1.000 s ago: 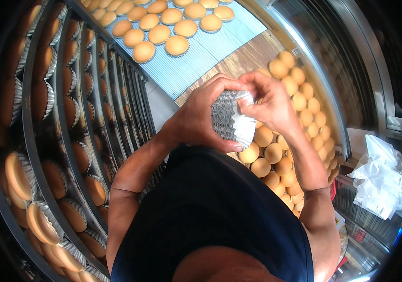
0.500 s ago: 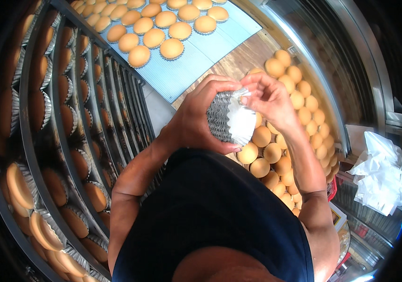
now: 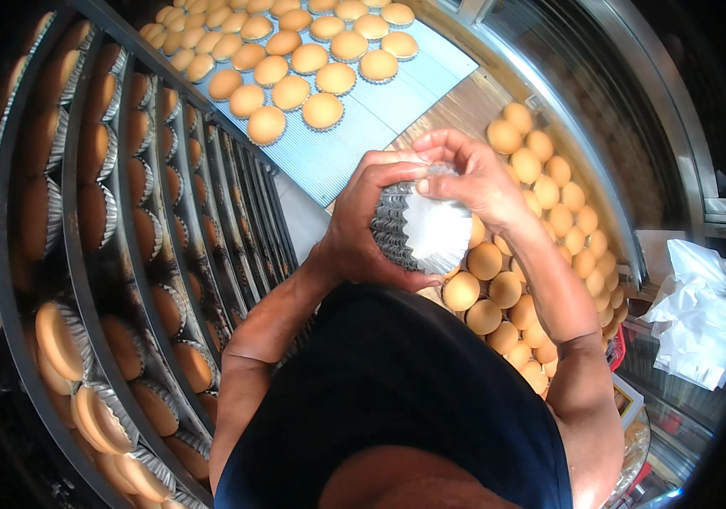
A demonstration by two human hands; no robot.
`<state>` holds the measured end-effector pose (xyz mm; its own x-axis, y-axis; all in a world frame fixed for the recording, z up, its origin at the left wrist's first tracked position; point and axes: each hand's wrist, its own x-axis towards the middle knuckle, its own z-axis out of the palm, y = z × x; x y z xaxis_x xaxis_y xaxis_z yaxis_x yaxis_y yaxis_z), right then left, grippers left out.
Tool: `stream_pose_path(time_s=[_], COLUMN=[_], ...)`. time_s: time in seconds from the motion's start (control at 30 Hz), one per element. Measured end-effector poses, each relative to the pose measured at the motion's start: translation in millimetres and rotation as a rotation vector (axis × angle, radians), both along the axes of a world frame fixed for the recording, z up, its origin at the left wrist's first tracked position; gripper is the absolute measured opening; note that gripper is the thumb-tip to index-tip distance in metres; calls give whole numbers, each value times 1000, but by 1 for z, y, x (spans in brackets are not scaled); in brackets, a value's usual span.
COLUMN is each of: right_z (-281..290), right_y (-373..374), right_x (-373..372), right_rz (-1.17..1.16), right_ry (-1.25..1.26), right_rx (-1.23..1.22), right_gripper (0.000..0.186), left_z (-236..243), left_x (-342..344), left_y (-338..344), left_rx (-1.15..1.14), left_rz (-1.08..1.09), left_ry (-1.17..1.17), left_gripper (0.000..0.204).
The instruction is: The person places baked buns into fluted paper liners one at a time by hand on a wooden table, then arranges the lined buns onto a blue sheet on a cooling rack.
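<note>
In front of my chest is a stack of fluted, silvery baking cups (image 3: 437,227), tipped on its side with the pale inside of the end cup facing right. My left hand (image 3: 361,216) wraps round the stack, fingers above and thumb below. At the upper rim of the end cup, my right hand (image 3: 477,182) is closed, its thumb and fingertips pinching the edge. Whether a single cup is separated there cannot be made out. Below and right of the hands lie many round golden cakes (image 3: 483,316) without cups.
A tall dark rack (image 3: 138,280) on the left holds rows of cakes in fluted cups. Ahead, more cakes in cups (image 3: 322,110) sit on a light blue ribbed sheet (image 3: 397,102). Crumpled white plastic bags (image 3: 698,318) hang at the right, near a curved glass panel.
The view has shifted slightly, so the surroundings sit a little lower and further right. My right thumb and fingers have moved left along the upper rim of the end cup.
</note>
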<state>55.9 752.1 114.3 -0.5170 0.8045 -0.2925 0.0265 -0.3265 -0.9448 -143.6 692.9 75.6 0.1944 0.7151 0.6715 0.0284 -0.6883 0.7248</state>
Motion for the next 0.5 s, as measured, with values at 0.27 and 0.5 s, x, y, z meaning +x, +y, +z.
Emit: stream_pose_path(time_s=[0.27,0.5], right_z=[4,-5], right_y=[-1,3], right_x=[-16,-30], right_rz=[101,8], right_ry=[-104,132], right_rx=[160,21], right_gripper=[58,50], left_z=[-14,-31], left_x=[-8,-38], left_y=[-4,-21], left_rx=[-108,-181], left_rz=[-23,128], left_ry=[-48,-167], left_gripper=[105,106])
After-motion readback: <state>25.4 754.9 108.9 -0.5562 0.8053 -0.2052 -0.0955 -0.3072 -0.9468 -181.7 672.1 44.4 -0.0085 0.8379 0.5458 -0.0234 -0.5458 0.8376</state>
